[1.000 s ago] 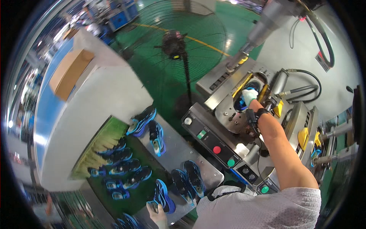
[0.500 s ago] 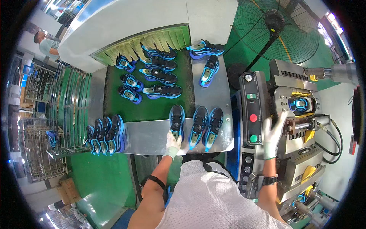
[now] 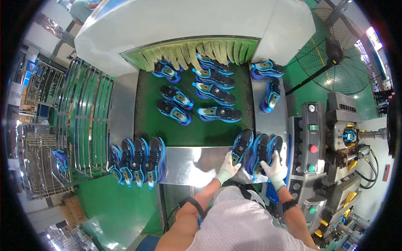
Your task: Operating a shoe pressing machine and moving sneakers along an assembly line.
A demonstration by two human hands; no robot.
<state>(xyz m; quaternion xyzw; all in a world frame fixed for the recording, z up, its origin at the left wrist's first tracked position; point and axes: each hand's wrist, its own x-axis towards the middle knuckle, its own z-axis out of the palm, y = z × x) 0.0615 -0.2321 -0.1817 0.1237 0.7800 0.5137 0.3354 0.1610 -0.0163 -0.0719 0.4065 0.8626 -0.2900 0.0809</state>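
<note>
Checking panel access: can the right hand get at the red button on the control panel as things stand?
Probably yes: the red button sits uncovered on the control panel, to the right of the right hand. Nothing seems to block it, though that hand is at two shoes.

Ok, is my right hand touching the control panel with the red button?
No, the right hand is at two black-and-blue shoes on the metal ledge, apart from the control panel.
</note>
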